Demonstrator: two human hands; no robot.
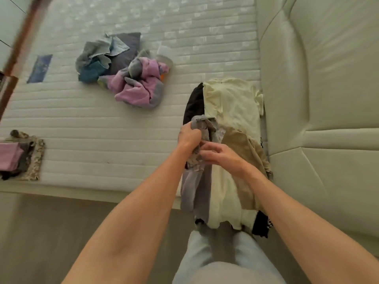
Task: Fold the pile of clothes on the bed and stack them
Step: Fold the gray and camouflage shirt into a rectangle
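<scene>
Gripping grey garment [202, 128] with left hand [188, 135], fist closed on bunched top; right hand [220, 155] pinching lower edge, likely seeking seam to straighten. Garment above clothes at bed [92, 124] edge. Unfolded pile [123, 68] mid-bed; folded stack [20, 156] far left.

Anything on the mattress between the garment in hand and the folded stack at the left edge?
Nothing visible. Both the left hand and right hand grip the grey garment; bare mattress lies between it and the folded stack. The unfolded pile sits farther back, off that line.
</scene>
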